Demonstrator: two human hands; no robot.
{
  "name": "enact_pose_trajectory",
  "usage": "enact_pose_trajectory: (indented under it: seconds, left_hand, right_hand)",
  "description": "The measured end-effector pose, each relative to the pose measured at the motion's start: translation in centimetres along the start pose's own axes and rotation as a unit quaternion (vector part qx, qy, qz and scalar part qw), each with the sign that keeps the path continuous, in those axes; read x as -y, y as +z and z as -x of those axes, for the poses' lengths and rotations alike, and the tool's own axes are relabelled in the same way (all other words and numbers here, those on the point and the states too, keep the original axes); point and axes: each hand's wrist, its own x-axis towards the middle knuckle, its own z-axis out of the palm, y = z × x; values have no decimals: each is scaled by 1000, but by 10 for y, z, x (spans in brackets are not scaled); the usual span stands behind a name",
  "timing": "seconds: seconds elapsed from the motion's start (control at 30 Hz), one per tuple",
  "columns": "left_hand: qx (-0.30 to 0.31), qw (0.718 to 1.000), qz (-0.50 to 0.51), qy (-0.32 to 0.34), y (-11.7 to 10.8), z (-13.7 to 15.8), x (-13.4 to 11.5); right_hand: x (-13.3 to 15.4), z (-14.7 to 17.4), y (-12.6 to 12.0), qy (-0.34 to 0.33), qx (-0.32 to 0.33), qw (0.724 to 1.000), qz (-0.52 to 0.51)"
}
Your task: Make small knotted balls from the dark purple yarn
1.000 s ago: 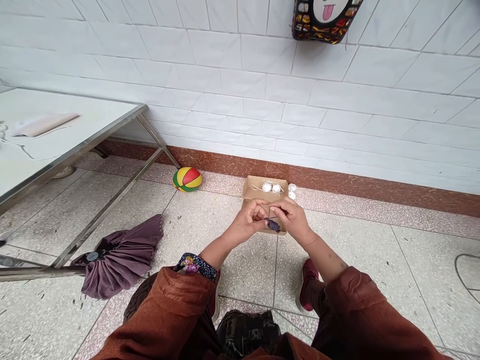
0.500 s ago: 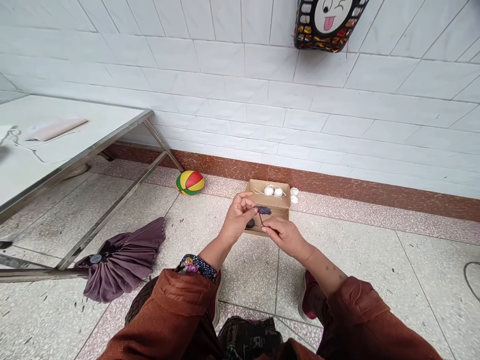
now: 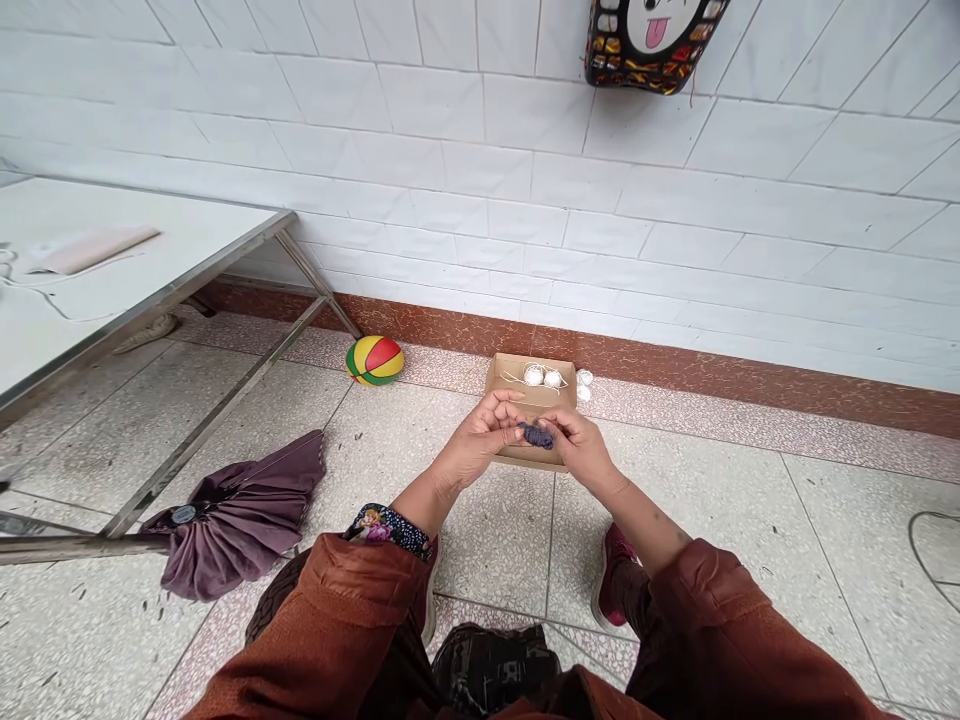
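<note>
A small dark blue-grey bundle of wound yarn (image 3: 538,436) is held between both hands, above the near part of an open cardboard box (image 3: 525,456). My left hand (image 3: 484,432) pinches its left end between thumb and fingers. At its right end, my right hand (image 3: 576,445) is closed with the fingertips on the yarn. Two white yarn balls (image 3: 533,375) with loose strands lie toward the back of the box. The hands and bundle hide much of the box's front section.
A striped ball (image 3: 375,360) sits by the wall, near a metal-framed table (image 3: 225,235). A folded purple umbrella (image 3: 240,520) lies on the floor at left. Small white round pieces (image 3: 584,384) stand beside the box. A black basket (image 3: 652,50) hangs on the tiled wall.
My right hand has moved up to the bundle's right end; before, it held a strand below it. The bundle has come slightly lower. The dark ball seen in the box is now hidden.
</note>
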Motion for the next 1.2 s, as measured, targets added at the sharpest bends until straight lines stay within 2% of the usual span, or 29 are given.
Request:
enact_pose_trajectory:
  seconds: [0.13,0.27,0.37,0.53,0.63,0.7,0.83,0.93,1.07,1.2]
  left_hand:
    - [-74,996,16,48,0,-5,-1]
    - [-124,983,-91,100,-3,-5,-1]
    - [-118,974,-157,111,-3,0,-3]
    - [-51,975,-193,100,3,11,-9]
    - [24,982,-178,65,7,15,-11]
    - [47,987,-146,45,8,15,-11]
    - [-3,994,-97,56,4,12,-11]
    - [-46,989,-112,85,1,9,-10]
    - [-57,977,-173,109,4,7,-6]
    - [-55,980,-170,91,10,10,-4]
  right_hand:
    - [1,11,15,-41,54,997,23]
    - [18,17,14,-89,80,990,68]
    - [31,15,5,-99,50,992,64]
    - [34,8,-7,-68,-9,996,57]
    - [28,4,-6,-38,-9,999,33]
    - [24,2,-3,-14,7,1000,1]
    - [21,3,2,68,55,993,-83]
    - [24,5,2,143,56,977,-146]
    - [25,4,-1,136,45,976,-163]
    - [23,1,-1,125,14,980,-155]
